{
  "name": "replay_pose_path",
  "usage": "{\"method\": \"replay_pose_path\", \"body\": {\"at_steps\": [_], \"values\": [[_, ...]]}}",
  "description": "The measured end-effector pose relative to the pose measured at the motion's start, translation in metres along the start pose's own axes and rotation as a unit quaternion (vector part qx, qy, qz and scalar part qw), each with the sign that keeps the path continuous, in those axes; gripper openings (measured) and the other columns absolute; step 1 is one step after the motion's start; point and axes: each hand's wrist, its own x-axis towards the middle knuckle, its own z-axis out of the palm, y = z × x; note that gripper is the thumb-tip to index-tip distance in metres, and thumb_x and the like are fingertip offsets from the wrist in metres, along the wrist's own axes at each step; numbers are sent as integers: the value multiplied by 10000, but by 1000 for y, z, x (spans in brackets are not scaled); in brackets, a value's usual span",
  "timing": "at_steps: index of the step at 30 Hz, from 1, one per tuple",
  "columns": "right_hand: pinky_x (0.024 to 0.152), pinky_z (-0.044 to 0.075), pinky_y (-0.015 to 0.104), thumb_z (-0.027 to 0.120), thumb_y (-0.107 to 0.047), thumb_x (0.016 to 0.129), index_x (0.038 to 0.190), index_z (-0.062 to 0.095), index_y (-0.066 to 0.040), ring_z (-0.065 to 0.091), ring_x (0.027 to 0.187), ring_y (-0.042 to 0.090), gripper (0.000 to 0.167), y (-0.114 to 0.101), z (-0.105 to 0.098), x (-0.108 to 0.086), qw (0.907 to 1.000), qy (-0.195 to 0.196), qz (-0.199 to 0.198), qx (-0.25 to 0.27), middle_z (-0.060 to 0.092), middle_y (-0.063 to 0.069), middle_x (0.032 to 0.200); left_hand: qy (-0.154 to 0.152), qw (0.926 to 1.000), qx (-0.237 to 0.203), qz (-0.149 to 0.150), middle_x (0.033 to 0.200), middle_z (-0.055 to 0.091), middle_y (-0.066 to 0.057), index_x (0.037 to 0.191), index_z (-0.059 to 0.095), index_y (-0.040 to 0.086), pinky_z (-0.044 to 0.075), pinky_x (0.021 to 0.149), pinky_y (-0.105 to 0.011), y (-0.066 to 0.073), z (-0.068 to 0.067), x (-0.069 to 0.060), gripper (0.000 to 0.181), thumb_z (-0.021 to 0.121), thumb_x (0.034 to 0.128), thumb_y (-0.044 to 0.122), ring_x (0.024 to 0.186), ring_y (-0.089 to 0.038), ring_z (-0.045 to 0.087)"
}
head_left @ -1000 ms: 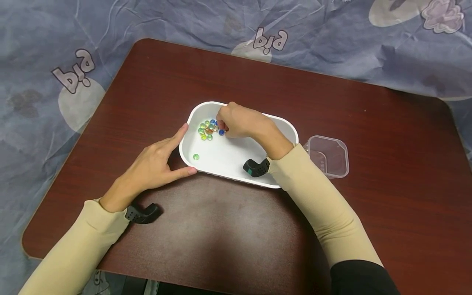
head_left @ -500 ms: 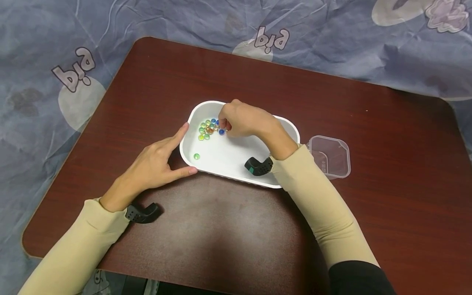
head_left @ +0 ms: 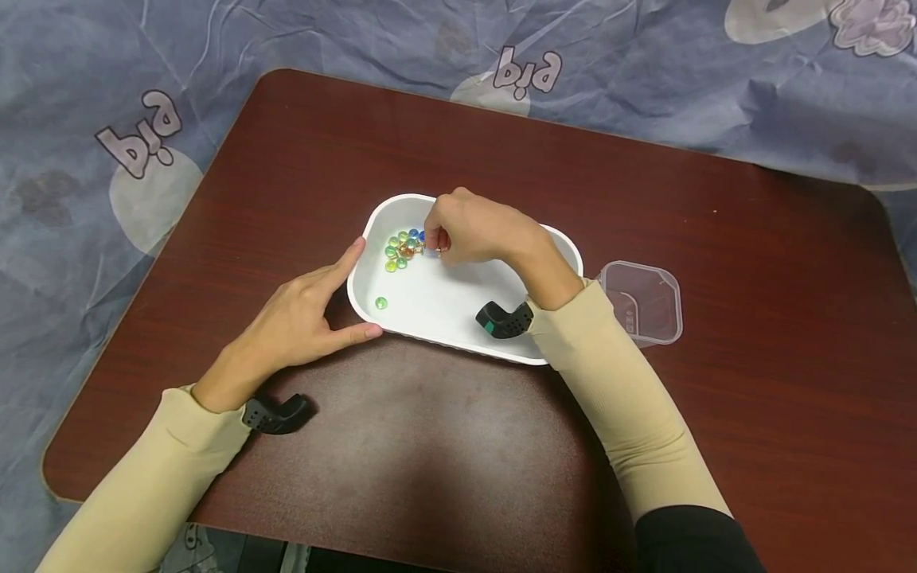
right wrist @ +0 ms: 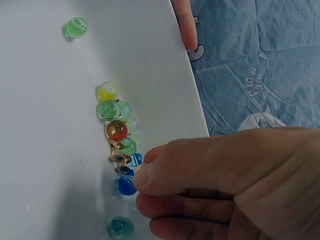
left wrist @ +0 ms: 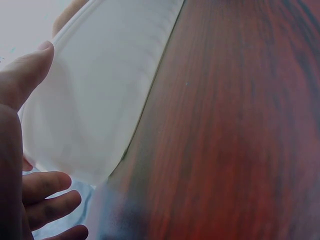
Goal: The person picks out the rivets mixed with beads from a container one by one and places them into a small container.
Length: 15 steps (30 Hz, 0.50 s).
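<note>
A white tray [head_left: 458, 306] holds glass marbles [head_left: 394, 253] in green, yellow, blue and amber. Gold spool-shaped studs [right wrist: 120, 159] lie among them. My right hand [head_left: 473, 231] reaches into the tray with curled fingers. In the right wrist view its thumb tip touches or overlaps a blue marble [right wrist: 127, 185], and a yellowish bit shows between thumb and index finger; whether anything is pinched there is unclear. My left hand [head_left: 297, 318] rests against the tray's left end, thumb and fingers spread along the rim. A lone green marble [head_left: 381, 303] sits near that end.
To the right of the tray stands a clear plastic container [head_left: 641, 302], partly behind the right sleeve. Both stand on a dark red-brown table [head_left: 430, 446]. A teal marble [right wrist: 121, 227] lies beside the right fingers. Blue printed cloth [head_left: 344, 40] surrounds the table.
My right hand has shifted slightly right and away from me. The blue marble by its fingertips, plain before in the head view, is now mostly hidden. My left hand holds its place.
</note>
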Motion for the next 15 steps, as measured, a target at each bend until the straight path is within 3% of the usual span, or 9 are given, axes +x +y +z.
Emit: {"method": "replay_pose_path", "body": {"at_steps": [15], "values": [[708,464,274,617,55,733,853,736,-41,568,763,159,195,0,-5,-5,9997,104,-135,181,651,30,794,9,10000,35,15,1444,491,-206,1576,238,92,460,970,-524,0,0,0,992,690,853,599,1252,-343,548]]}}
